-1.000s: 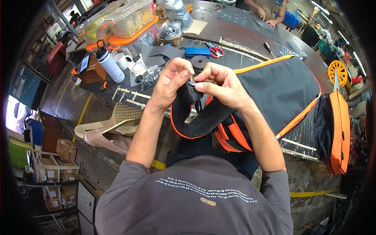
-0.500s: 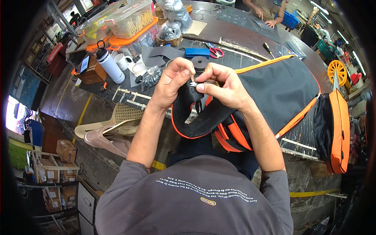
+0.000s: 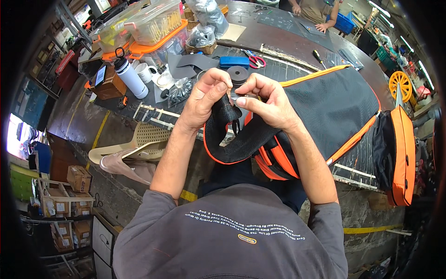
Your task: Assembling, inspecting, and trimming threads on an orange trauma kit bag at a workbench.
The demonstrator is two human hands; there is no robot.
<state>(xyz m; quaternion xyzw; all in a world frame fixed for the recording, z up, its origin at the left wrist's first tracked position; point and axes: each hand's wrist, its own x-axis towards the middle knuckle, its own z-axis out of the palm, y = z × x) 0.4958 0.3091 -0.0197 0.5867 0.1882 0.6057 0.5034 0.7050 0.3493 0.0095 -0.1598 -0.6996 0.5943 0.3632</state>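
Note:
A black mesh strap point(image 3: 241, 143) with orange edging curves up from a black and orange bag point(image 3: 332, 104) on the workbench. Between the thumb and fingers of my left hand point(image 3: 206, 97) the raised black end of the strap is pinched. My right hand point(image 3: 267, 100) grips a small silver-tipped tool point(image 3: 240, 96) close against that end. Most of the tool lies hidden under my fingers, so its exact kind does not show. Below my hands dangle short black tabs point(image 3: 235, 126). Just beyond them stands a roll of dark tape point(image 3: 238, 74).
Red-handled scissors point(image 3: 257, 62), a blue case point(image 3: 234, 62) and a screwdriver point(image 3: 318, 56) lie on the bench. Left are a white bottle point(image 3: 131, 78), a mug point(image 3: 145, 73) and plastic bins point(image 3: 155, 25). A beige chair point(image 3: 151, 137) stands beside the bench. Across it, a co-worker's hand point(image 3: 321, 27) rests.
The silver tip in my right hand has drawn slightly right, and the strap end between my hands has turned a little. Across the bench, one of the co-worker's hands has moved back.

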